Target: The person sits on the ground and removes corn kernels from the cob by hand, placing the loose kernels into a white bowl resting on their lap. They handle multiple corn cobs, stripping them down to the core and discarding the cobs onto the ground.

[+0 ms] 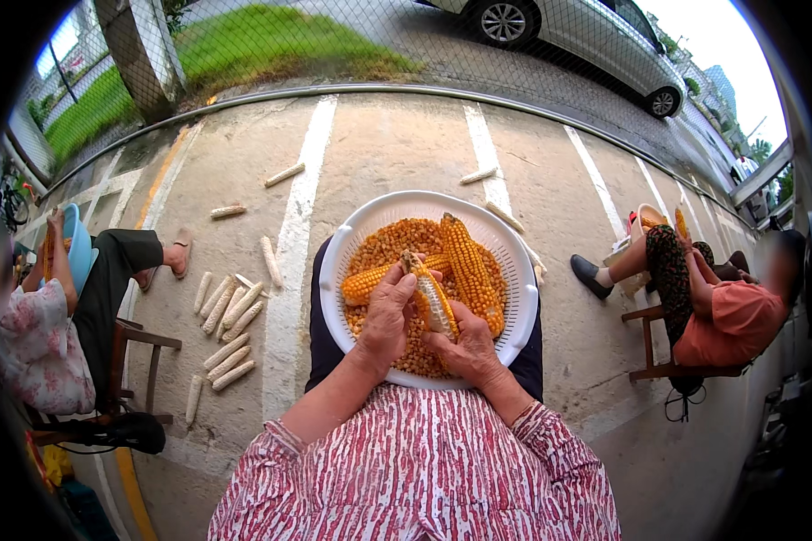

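Both my hands grip a partly shelled corn cob (pixel 436 301), tilted above the basket, with bare whitish rows along its upper side and yellow kernels at its edges. My left hand (pixel 387 314) holds it near its dark tip. Lower down, my right hand (pixel 470 343) closes around the other end. Beneath them a white slotted plastic basket (pixel 327 297) rests on my lap, full of loose orange kernels (pixel 392 240). A full corn ear (pixel 470 270) lies at the right inside it, and another corn ear (pixel 365 284) lies crosswise, partly hidden behind my left hand.
Bare corn cobs (pixel 230 308) lie on the concrete at left; a few others lie ahead. A person with a blue basin (pixel 80 250) sits at left. At right another person (pixel 731 311) sits holding an ear of corn (pixel 681 222). A chain-link fence (pixel 257 54) stands ahead, a silver car (pixel 589 40) beyond.
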A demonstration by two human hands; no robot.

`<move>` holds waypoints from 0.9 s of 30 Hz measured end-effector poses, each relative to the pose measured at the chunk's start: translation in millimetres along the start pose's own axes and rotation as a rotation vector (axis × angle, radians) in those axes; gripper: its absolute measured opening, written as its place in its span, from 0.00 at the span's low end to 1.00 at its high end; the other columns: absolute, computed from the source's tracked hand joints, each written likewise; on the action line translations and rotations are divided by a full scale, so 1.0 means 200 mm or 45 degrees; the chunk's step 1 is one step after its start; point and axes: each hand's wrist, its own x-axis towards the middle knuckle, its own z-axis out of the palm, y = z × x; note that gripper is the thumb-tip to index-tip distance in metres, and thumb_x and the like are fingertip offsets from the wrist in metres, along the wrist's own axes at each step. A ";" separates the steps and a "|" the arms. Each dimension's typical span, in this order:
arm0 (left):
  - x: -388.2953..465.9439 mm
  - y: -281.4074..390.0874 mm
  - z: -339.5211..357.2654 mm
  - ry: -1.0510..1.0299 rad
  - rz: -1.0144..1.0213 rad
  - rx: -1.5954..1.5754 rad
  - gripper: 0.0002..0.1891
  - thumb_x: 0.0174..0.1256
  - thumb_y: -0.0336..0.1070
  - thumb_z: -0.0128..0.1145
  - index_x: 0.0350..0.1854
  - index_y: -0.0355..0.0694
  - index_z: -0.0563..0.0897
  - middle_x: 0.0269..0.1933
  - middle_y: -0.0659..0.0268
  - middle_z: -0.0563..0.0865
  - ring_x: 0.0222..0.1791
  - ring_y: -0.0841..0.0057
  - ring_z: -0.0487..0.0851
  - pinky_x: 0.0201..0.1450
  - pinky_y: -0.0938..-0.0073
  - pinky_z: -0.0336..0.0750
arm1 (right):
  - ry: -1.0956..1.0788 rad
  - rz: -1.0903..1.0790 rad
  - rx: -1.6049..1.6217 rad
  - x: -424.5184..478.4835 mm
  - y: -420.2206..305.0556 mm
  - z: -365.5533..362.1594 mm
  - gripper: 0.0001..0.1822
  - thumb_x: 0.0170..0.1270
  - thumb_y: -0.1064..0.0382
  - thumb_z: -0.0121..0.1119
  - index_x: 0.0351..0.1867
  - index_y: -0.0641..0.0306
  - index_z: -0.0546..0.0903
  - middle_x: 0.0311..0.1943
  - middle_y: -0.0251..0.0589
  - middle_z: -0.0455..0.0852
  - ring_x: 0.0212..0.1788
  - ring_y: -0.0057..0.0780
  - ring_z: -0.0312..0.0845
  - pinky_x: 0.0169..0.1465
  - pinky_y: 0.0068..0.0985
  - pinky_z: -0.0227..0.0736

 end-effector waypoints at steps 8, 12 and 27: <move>0.00 0.01 0.08 0.152 -0.080 -0.217 0.15 0.73 0.33 0.43 0.59 0.39 0.70 0.49 0.56 0.82 0.52 0.68 0.80 0.61 0.64 0.75 | 0.127 -0.098 -0.122 0.00 0.01 0.02 0.24 0.55 0.63 0.64 0.54 0.66 0.77 0.40 0.50 0.85 0.42 0.40 0.85 0.46 0.32 0.77; 0.03 0.00 0.11 0.246 -0.122 -0.271 0.13 0.71 0.32 0.41 0.55 0.39 0.71 0.46 0.55 0.82 0.50 0.65 0.81 0.59 0.63 0.75 | 0.130 -0.090 -0.112 -0.01 0.02 0.02 0.24 0.56 0.61 0.64 0.54 0.66 0.77 0.39 0.52 0.85 0.43 0.43 0.85 0.47 0.33 0.77; 0.08 -0.01 0.14 0.373 -0.184 -0.253 0.16 0.58 0.27 0.41 0.48 0.39 0.73 0.42 0.54 0.81 0.45 0.61 0.80 0.56 0.58 0.76 | 0.117 -0.054 -0.089 -0.01 -0.01 0.01 0.26 0.56 0.57 0.64 0.57 0.61 0.75 0.41 0.54 0.85 0.44 0.50 0.84 0.48 0.40 0.76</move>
